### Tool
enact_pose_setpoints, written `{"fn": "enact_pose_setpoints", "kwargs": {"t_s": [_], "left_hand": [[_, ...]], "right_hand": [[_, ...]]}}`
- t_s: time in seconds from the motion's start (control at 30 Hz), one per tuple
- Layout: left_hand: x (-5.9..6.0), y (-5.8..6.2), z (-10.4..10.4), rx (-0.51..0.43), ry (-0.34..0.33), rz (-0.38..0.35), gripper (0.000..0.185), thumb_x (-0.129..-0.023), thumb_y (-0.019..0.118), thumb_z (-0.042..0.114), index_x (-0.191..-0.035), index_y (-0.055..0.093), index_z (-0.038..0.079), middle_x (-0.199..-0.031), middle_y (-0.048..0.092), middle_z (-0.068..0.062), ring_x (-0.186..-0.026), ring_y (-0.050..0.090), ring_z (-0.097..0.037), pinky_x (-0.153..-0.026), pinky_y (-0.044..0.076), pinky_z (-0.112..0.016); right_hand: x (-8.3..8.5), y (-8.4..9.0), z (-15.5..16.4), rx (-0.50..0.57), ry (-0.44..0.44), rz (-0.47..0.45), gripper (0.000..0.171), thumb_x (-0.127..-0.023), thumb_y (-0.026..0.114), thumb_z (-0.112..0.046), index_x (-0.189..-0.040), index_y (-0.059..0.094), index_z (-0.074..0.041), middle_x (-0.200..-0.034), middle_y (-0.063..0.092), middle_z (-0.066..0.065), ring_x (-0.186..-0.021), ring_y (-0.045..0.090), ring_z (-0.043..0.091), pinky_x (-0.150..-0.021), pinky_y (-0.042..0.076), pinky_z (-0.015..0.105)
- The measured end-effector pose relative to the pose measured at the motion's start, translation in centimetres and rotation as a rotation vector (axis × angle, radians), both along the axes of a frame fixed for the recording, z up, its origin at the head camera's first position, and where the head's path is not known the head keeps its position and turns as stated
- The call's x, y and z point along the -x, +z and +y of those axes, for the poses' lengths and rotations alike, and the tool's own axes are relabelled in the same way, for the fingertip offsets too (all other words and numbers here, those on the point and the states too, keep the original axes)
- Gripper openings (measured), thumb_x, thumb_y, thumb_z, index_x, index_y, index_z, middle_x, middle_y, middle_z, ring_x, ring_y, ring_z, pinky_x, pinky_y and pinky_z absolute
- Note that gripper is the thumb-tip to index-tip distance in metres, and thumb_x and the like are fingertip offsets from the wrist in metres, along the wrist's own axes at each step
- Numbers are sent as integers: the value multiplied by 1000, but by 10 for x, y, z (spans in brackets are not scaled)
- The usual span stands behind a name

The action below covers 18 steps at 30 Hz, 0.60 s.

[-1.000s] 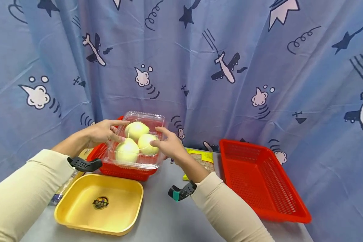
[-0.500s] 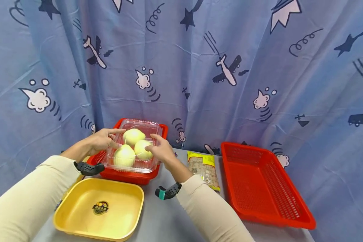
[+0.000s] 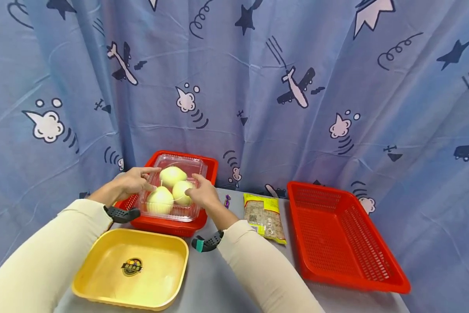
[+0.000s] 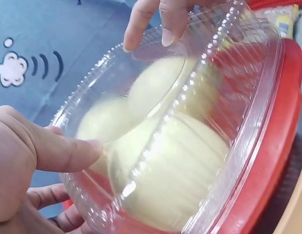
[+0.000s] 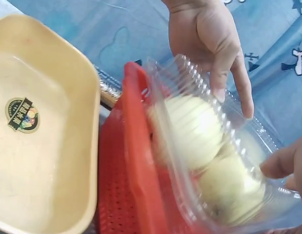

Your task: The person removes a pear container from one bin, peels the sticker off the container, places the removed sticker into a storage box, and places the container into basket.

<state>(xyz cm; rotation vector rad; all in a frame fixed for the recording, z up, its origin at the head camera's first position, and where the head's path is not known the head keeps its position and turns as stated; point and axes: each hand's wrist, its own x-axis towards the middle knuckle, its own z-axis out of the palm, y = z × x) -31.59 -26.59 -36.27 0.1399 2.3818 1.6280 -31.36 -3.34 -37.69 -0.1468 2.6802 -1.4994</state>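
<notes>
A clear plastic clamshell box [image 3: 185,213] holding three pale yellow-green pears [image 3: 173,176] sits in or on the left red basket [image 3: 167,226]; whether it touches the bottom is hidden. My left hand [image 3: 131,180] grips the box's left side, its thumb lying on the lid in the left wrist view, with other fingers lower at the edge. At the opposite side, my right hand [image 3: 204,193] grips the box with thumb and fingers over the lid's edge. In the right wrist view the box [image 5: 178,156] tilts beside the basket's red rim [image 5: 141,161].
In front of that basket stands a yellow tray [image 3: 160,269] with a round label. A small purple-wrapped item [image 3: 227,201] and a yellow-edged food packet [image 3: 265,217] lie on the grey table. A larger red basket [image 3: 328,234] stands at right. A patterned blue curtain [image 3: 234,87] hangs behind.
Both hands have lowered the box of pears into the left red basket, moving slightly left. The packet and the purple item, earlier covered by my right arm, now show.
</notes>
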Motion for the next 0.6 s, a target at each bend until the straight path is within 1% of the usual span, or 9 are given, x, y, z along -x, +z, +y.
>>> {"fn": "enact_pose_setpoints", "kwargs": {"t_s": [0.07, 0.13, 0.23, 0.27, 0.33, 0.43, 0.47, 0.57, 0.6], "left_hand": [[1, -7, 1, 14, 11, -6, 74, -84, 64, -10, -150, 32, 3, -117, 31, -24, -79, 40, -23, -52, 39, -23], [1, -12, 1, 30, 19, -9, 74, -84, 65, -9, -150, 32, 2, -125, 31, -28, -81, 44, -25, -52, 40, -23], [2, -18, -1, 44, 21, -8, 73, -85, 65, -8, -150, 32, 2, -135, 29, -34, -97, 44, -32, -56, 41, -24], [3, -19, -2, 49, 19, -10, 73, -86, 65, -7, -150, 32, 2, -137, 28, -34, -103, 42, -34, -57, 41, -25], [6, -22, -3, 49, 18, -13, 72, -86, 64, -7, -150, 32, 2, -140, 25, -35, -112, 35, -38, -63, 41, -27], [11, -24, -4, 63, 15, -19, 71, -86, 64, -6, -150, 32, 2, -142, 24, -35, -121, 30, -41, -75, 43, -31], [12, -25, -4, 63, 16, -21, 71, -86, 64, -6, -150, 32, 2, -143, 23, -35, -122, 29, -42, -75, 43, -32], [15, -28, -3, 67, 21, -28, 70, -86, 64, -5, -149, 33, 1, -144, 22, -36, -123, 30, -42, -77, 43, -33], [15, -29, -3, 69, 23, -27, 70, -87, 64, -5, -149, 33, 1, -145, 22, -37, -124, 30, -43, -79, 44, -34]], "right_hand": [[0, -5, -3, -29, -12, 10, 61, -83, 69, -13, -142, 52, -21, -133, 55, 11, -105, 53, 29, -80, 53, 40], [-1, -9, -7, -49, -23, 9, 63, -82, 69, -10, -142, 51, -20, -133, 55, 11, -105, 53, 30, -75, 54, 37], [-1, -12, -12, -75, -45, 9, 64, -81, 67, -8, -143, 51, -19, -136, 54, 10, -111, 52, 30, -73, 53, 35], [-1, -13, -14, -79, -52, 7, 65, -81, 66, -8, -143, 50, -18, -136, 54, 10, -113, 51, 30, -74, 53, 35], [1, -14, -16, -95, -66, 18, 64, -81, 65, -8, -143, 51, -17, -137, 54, 10, -120, 48, 30, -82, 51, 36], [3, -15, -18, -106, -77, 31, 63, -81, 64, -8, -143, 51, -15, -138, 53, 11, -124, 46, 31, -91, 47, 39], [4, -16, -19, -116, -82, 36, 63, -81, 64, -8, -142, 51, -15, -137, 54, 11, -124, 46, 31, -93, 45, 39], [5, -19, -19, -145, -91, 41, 64, -80, 64, -8, -142, 51, -14, -136, 54, 11, -121, 48, 32, -94, 44, 39], [5, -20, -20, -161, -91, 44, 63, -80, 64, -9, -142, 51, -13, -136, 55, 11, -119, 49, 33, -93, 45, 39]]}}
